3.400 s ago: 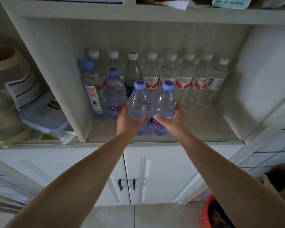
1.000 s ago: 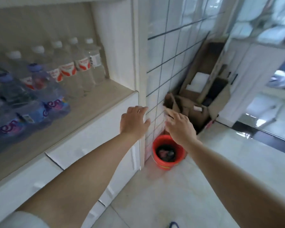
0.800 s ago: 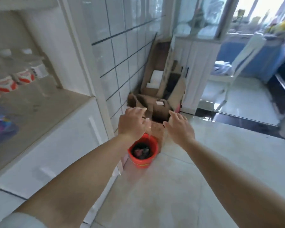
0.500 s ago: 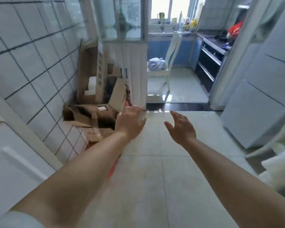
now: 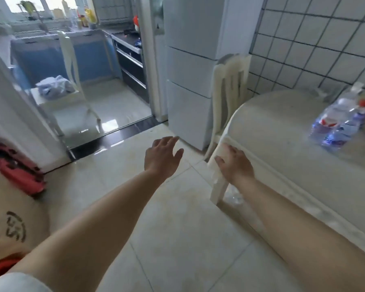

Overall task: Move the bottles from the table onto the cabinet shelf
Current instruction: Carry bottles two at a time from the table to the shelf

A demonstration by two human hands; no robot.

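Nearest, both arms reach forward over the pale tiled floor (image 5: 177,239), and neither holds anything. The left hand (image 5: 161,158) hangs in the air with fingers spread and loose, left of the table (image 5: 282,144). The right hand (image 5: 235,164) is flat and relaxed, fingers straight, at the table's near rounded edge; whether it touches the edge I cannot tell.

Judging by this, a carry is not in hand: the hands are free and bottles (image 5: 337,123) wait on the table, so at least one more trip is left. The cabinet shelf is out of view, so how much is already shelved cannot be read here.

Those bottles stand close together on the table's far right side, well apart from both hands; they are blurred, clear plastic with blue and red labels, and their count is unclear.

Behind the table's far end a cream chair (image 5: 230,89) stands against a white fridge (image 5: 190,70), with a tiled wall (image 5: 314,49) beside. Left of the table, past a dark threshold, a kitchen opens with another chair (image 5: 70,81).
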